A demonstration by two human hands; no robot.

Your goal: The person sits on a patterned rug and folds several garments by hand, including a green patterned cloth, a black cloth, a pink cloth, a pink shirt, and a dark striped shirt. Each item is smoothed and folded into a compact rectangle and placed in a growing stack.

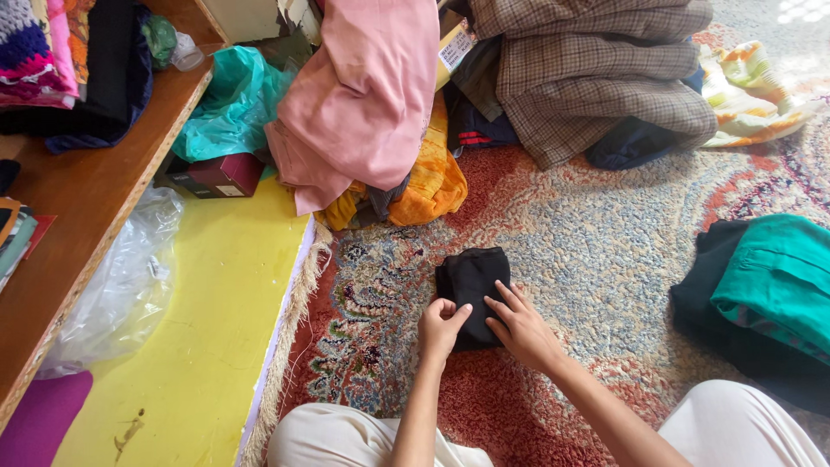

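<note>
A small folded black garment lies on the patterned carpet in front of me. My left hand is curled at its near left corner, fingers closed on the edge of the cloth. My right hand rests flat on the garment's near right part, fingers spread and pressing down. My knees in pale trousers show at the bottom of the view.
A heap of clothes lies beyond: pink cloth, orange cloth, checked fabric. A teal garment on dark cloth sits at the right. A yellow floor strip, clear plastic bag, maroon box and wooden shelf are on the left.
</note>
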